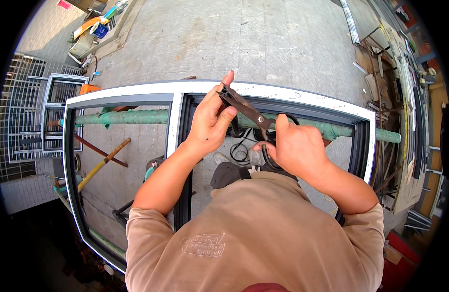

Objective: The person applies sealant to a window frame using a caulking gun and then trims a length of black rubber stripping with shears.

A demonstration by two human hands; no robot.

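Note:
My right hand is closed round the black looped handles of a pair of scissors. The blades point up and left, slightly parted at the tips. At those tips is my left hand, its fingers bent and its thumb beside the blades. A dark bendy strip hangs from the left hand and curls below it; the gripped end is partly hidden by the blades. Beneath both hands lies a large window frame, grey with a white face and a divider left of my left hand.
Green-wrapped bars pass under the frame. A coiled black cable lies on the floor by my feet. Smaller frames stand at the left, with an orange case beside them. Boards and long profiles are stacked at the right.

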